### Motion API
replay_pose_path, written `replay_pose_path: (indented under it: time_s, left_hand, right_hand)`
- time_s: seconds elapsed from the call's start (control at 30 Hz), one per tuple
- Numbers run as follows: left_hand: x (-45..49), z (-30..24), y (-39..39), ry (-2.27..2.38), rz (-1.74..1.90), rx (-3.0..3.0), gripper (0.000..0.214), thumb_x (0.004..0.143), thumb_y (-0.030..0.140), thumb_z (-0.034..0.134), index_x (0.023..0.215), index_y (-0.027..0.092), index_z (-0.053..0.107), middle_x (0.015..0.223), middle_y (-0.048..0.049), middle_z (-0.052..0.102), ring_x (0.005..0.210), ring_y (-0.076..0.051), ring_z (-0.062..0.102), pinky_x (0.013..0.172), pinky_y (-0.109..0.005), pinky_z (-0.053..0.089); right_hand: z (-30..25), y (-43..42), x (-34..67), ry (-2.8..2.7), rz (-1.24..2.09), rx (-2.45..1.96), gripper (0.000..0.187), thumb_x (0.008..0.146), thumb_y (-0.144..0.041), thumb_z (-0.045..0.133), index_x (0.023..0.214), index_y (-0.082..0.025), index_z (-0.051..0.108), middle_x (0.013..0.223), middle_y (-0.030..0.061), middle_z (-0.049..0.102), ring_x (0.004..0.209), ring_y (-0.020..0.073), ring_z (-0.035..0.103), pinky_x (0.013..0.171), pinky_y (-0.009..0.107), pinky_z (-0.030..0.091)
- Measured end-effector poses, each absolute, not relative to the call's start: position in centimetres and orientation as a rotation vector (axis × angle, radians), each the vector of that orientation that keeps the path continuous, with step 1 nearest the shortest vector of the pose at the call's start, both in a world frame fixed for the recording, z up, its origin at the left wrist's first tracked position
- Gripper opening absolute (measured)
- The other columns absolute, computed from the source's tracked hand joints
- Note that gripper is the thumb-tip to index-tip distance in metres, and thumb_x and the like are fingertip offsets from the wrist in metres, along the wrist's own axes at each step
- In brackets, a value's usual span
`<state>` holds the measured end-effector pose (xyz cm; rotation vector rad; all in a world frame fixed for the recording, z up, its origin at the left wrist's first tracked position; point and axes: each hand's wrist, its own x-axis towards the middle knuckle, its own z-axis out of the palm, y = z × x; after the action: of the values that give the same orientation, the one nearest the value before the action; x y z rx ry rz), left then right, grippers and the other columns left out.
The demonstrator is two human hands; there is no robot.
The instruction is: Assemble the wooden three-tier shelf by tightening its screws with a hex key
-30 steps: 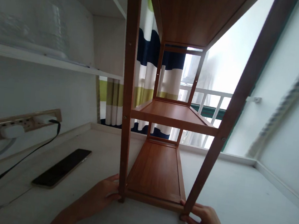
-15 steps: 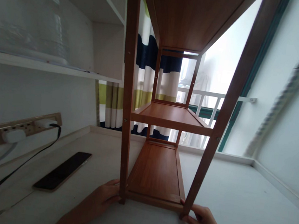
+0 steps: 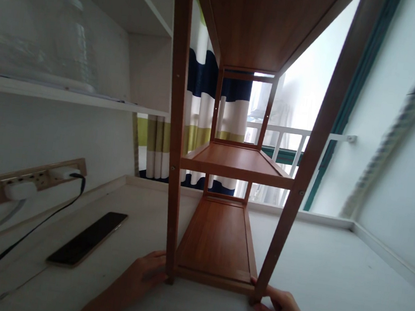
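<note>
A brown wooden shelf rack [image 3: 238, 170] stands upright on a white surface, its lowest board [image 3: 218, 241] close to that surface. At the foot of the near left post is my left hand [image 3: 147, 271], fingers against the wood and their tips hidden behind it. My right hand [image 3: 280, 303] grips the base of the near right post, the thumb low on the outside and a fingertip showing over the board's corner.
To the left, a black phone [image 3: 87, 239] lies on the white surface [image 3: 328, 279]. Above it, a wall socket strip [image 3: 36, 178] holds plugs with trailing cords. A white shelf [image 3: 104, 101] juts out at upper left, bearing a clear bottle [image 3: 74, 43]. Behind hang striped curtains [image 3: 199, 109].
The view has shifted very slightly. Both hands stay at the bottom of the rack's near posts, and the rack shows no clear movement.
</note>
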<state>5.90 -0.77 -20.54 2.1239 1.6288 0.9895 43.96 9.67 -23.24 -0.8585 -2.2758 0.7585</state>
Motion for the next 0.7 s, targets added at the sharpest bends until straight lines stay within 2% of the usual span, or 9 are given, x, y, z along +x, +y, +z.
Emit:
replay_pose_path:
  time_s: [0.13, 0.3, 0.43, 0.6, 0.7]
  left_hand:
    - [5.91, -20.59, -1.03, 1.627, 0.982, 2.125, 0.038, 0.082, 0.027, 0.057, 0.119, 0.036, 0.058, 0.122, -0.0015, 0.061, 0.111, -0.023, 0.057, 0.098, -0.037, 0.044]
    - [6.32, -20.42, -1.07, 1.648, 0.988, 2.143, 0.034, 0.077, 0.029, 0.063, 0.111, 0.032, 0.065, 0.117, -0.0044, 0.064, 0.109, -0.026, 0.058, 0.096, -0.039, 0.046]
    - [6.67, -20.55, -0.80, 1.684, 1.012, 2.153, 0.025, 0.078, 0.027, 0.061, 0.102, 0.028, 0.069, 0.110, -0.0053, 0.067, 0.107, -0.026, 0.058, 0.095, -0.040, 0.047]
    - [6.81, -20.31, -0.84, 1.642, 0.998, 2.192, 0.027, 0.081, 0.025, 0.057, 0.105, 0.031, 0.068, 0.109, -0.0031, 0.068, 0.106, -0.024, 0.059, 0.094, -0.037, 0.047]
    - [6.82, -19.98, -0.93, 1.622, 0.971, 2.203, 0.027, 0.083, 0.024, 0.054, 0.106, 0.031, 0.068, 0.111, -0.0030, 0.067, 0.107, -0.023, 0.058, 0.095, -0.035, 0.047]
  right_hand:
    - [-22.99, 9.21, 43.96, -2.250, 0.696, -0.867, 0.038, 0.081, -0.039, 0.055, 0.114, -0.022, 0.063, 0.063, -0.0004, 0.060, 0.046, 0.0119, 0.045, 0.048, 0.022, 0.042]
    - [-22.74, 9.07, 43.91, -2.234, 0.648, -0.872, 0.036, 0.084, -0.038, 0.049, 0.110, -0.019, 0.065, 0.052, -0.0019, 0.047, 0.045, 0.0116, 0.040, 0.047, 0.022, 0.039]
    - [-22.79, 9.14, 43.85, -2.234, 0.640, -0.868, 0.037, 0.085, -0.038, 0.047, 0.110, -0.018, 0.065, 0.056, -0.0012, 0.050, 0.043, 0.0107, 0.037, 0.045, 0.021, 0.037]
    - [-23.00, 9.06, 43.93, -2.237, 0.628, -0.868, 0.038, 0.086, -0.038, 0.047, 0.111, -0.016, 0.065, 0.053, -0.0011, 0.050, 0.043, 0.0114, 0.037, 0.044, 0.022, 0.036]
    - [-23.15, 9.06, 44.05, -2.233, 0.620, -0.869, 0.037, 0.085, -0.037, 0.048, 0.112, -0.018, 0.064, 0.064, 0.0015, 0.060, 0.046, 0.0125, 0.043, 0.047, 0.022, 0.039]
